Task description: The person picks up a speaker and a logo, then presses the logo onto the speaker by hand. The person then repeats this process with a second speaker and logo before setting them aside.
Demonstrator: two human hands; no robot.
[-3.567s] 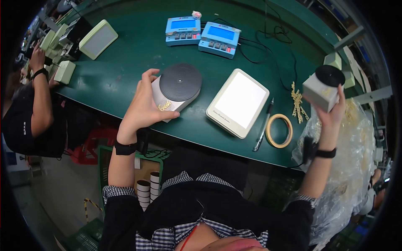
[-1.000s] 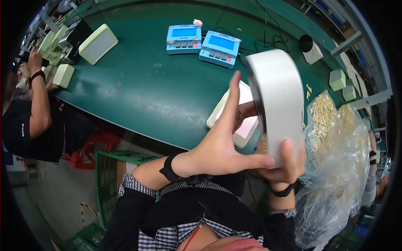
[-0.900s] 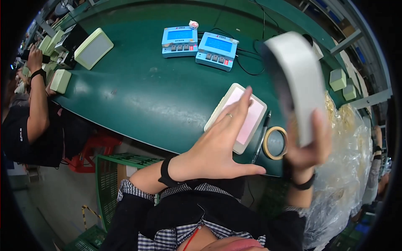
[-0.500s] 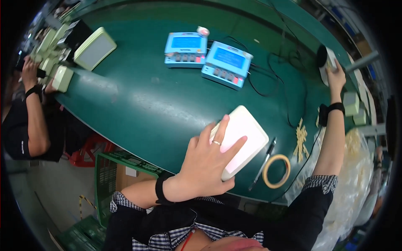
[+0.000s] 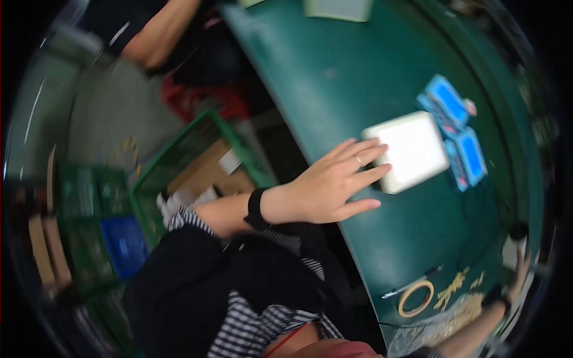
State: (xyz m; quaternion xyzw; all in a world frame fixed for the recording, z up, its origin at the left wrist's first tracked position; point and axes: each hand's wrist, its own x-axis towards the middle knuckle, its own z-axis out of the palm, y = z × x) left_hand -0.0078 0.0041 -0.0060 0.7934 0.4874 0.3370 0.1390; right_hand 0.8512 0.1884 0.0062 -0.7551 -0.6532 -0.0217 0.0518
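A cream square box (image 5: 409,152) with a bright white face lies on the green table. My left hand (image 5: 340,182) reaches to it from the left, fingers spread; the fingertips overlap its near edge and grip nothing. Beyond the box, close against it, stand two blue devices with lit screens, one upper (image 5: 446,101) and one lower (image 5: 468,155). Far off at the lower right, my right hand (image 5: 518,279), blurred, is closed on a white block-like object (image 5: 511,252) with a dark round end. Its far fingers are hard to make out.
A tape roll (image 5: 416,299), a pen (image 5: 412,283) and pale strips (image 5: 450,289) lie near the table's edge, by a clear plastic bag (image 5: 430,325). Left of the table are a green crate (image 5: 233,143), a red stool (image 5: 206,98) and a co-worker's arm (image 5: 161,36).
The view has swung toward the left. The box has moved away from the table's near edge, up to the blue devices. My left hand has loosened from around it, with its fingers now at its edge.
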